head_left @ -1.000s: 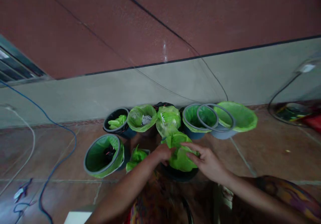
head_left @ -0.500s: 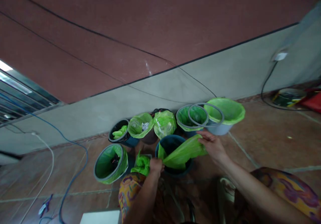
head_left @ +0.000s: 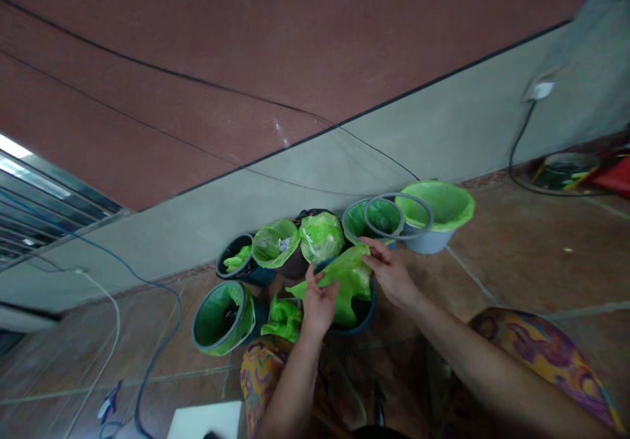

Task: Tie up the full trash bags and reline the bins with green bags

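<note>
A thin green plastic bag is spread above a dark blue bin in front of me. My right hand pinches the bag's upper right edge. At the bag's left side is my left hand, its fingers apart and touching or very near the plastic; part of the bag sticks out beyond it. To the left of that hand lies a crumpled heap of green bags. Behind the bag stand a bin with a puffed-up green liner and another lined bin with a grey rim.
A loose grey ring rests across two bins, one a grey lined bin. More lined bins stand left, including a grey-rimmed one. A blue hose and white cable cross the tiles. A white box is lower left.
The bag, stretched sideways between both hands before, is now bunched and raised. My left hand has moved up and right and loosened its fingers. My right hand has shifted slightly left.
</note>
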Motion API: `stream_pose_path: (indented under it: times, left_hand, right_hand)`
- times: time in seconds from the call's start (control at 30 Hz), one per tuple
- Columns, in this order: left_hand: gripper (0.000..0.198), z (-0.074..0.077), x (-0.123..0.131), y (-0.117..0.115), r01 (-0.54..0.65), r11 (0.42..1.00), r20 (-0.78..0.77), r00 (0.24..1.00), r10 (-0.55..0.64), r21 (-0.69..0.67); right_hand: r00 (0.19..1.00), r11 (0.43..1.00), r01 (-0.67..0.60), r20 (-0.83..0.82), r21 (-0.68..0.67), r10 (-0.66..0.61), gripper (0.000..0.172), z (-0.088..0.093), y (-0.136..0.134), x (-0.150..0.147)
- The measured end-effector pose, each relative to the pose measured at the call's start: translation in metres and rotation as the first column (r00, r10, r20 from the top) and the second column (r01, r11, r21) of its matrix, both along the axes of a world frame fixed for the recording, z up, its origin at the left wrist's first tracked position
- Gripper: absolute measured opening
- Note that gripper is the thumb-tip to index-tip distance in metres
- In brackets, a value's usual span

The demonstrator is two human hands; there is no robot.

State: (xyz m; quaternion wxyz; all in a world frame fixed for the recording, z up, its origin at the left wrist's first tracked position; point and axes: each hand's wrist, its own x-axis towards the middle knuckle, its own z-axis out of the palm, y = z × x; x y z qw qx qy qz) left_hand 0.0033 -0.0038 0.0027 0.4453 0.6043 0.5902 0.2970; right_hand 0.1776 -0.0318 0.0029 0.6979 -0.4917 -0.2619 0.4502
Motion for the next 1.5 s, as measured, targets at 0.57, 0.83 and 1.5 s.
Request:
stream_pose_path:
  times: [0.57, 0.83, 1.5]
  left_hand:
    - [0.036, 0.059, 0.006, -0.001, 0.335, 0.733, -0.458, 0.888, -0.036, 0.592]
    - [0.03, 0.064, -0.011, 0.007, 0.339, 0.653, -0.532, 0.838, 0.118, 0.677]
    - [0.035, 0.048, -0.105, 0.049, -0.003, 0.868, -0.7, 0.589, 0.403, 0.497]
  right_hand:
    - [0.425, 0.992, 0.089, 0.898, 0.084, -0.114, 0.017, 0.012, -0.001, -0.006]
    - [0.205, 0.933, 0.293, 0.939, 0.21, -0.276, 0.009, 0.022, -0.002, 0.02]
    - [0.425, 0.924, 0.377, 0.899, -0.065, -0.11, 0.029, 0.011, -0.007, 0.071]
